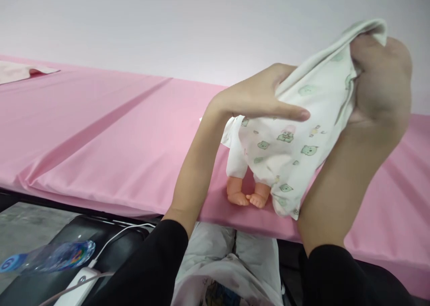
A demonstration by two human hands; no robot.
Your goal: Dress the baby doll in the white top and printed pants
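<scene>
A white baby garment point(295, 140) printed with green bears hangs stretched between my hands over a baby doll. The doll's bare feet point(248, 196) and white-clad lower legs point(237, 158) show beneath it; its head and upper body are hidden. My left hand point(265, 91) grips the garment from the left, thumb along the front and fingers behind the cloth. Raised at the upper right, my right hand point(379, 77) holds the garment's upper edge, with cloth folded over its fingers. That hand is somewhat blurred.
The doll is at the front edge of a pink padded surface point(127, 131). A pale cloth point(23, 72) lies at far left. Below, a black seat point(110, 239) bears a plastic bottle point(57, 256) and a white power bank point(79, 286) with cables.
</scene>
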